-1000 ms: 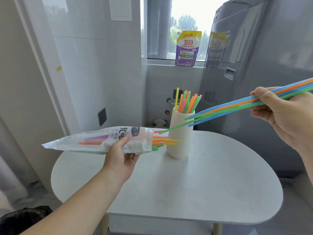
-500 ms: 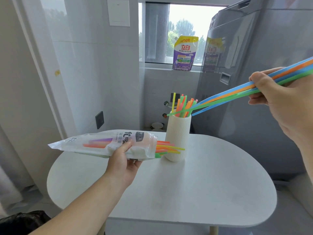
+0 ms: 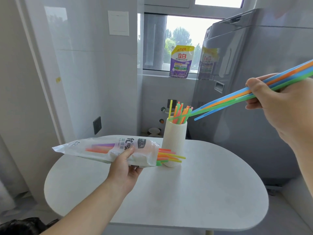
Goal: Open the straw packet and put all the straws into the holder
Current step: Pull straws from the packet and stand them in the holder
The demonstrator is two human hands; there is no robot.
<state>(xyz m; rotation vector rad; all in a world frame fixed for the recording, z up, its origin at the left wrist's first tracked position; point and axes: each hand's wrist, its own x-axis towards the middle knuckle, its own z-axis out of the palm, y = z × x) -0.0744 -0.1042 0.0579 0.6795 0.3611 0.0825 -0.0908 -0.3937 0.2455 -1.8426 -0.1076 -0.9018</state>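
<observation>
The head view shows the left hand (image 3: 125, 168) gripping the straw packet (image 3: 105, 150) above the tabletop (image 3: 186, 192). Coloured straw ends (image 3: 169, 156) poke from its open mouth beside the ribbed holder (image 3: 175, 141). The right hand (image 3: 279, 106) pinches a long bunch of straws (image 3: 220, 102), whose tips reach the holder's rim among the standing straws (image 3: 179, 112).
</observation>
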